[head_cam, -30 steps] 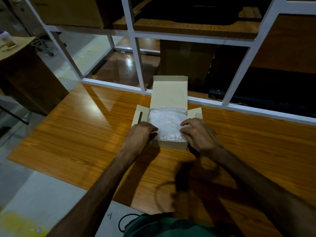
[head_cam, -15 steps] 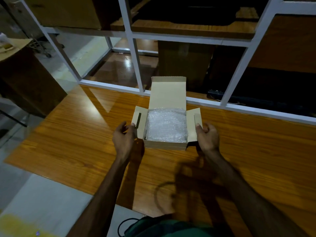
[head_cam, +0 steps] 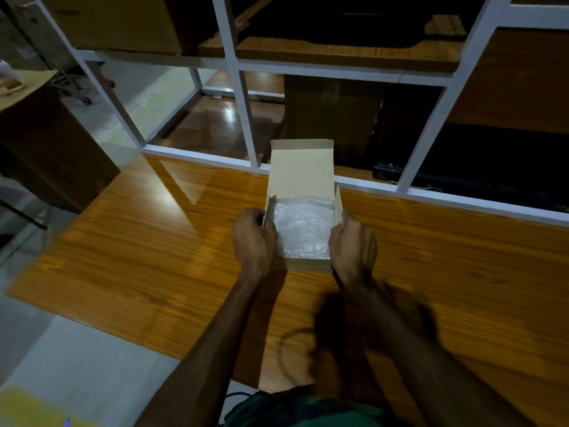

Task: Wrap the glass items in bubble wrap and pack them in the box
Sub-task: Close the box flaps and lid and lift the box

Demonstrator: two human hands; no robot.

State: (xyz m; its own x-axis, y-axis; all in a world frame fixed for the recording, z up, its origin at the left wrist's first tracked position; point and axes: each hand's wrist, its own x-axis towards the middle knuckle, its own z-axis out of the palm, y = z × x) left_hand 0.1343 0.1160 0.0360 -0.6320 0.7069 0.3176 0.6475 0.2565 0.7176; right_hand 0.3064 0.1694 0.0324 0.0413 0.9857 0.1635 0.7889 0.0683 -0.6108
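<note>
Head-camera footage showed a small cardboard box [head_cam: 308, 262] sitting on a glossy wooden table [head_cam: 138, 257], near its far edge and just in front of a white shelving frame [head_cam: 243, 124]. Its lid [head_cam: 301, 171] stood open, tilted back toward the frame. Bubble wrap [head_cam: 303, 228] filled the inside of the box; whatever glass lay under it was fully covered and could not be made out. The left hand [head_cam: 254, 238] gripped the left side flap [head_cam: 267, 208], and the right hand [head_cam: 352, 245] gripped the right side flap [head_cam: 338, 204], both flaps raised roughly upright. The hands were apart, one on each side of the box, fingers curled round the cardboard, though the fingertips themselves were hidden behind the knuckles and flaps. The right forearm was smeared by motion blur. Dim light left the shelves behind mostly dark, and their contents were hard to read beyond brown cardboard shapes. A dark cable loop showed faintly as a shadow or reflection on the near tabletop.
</note>
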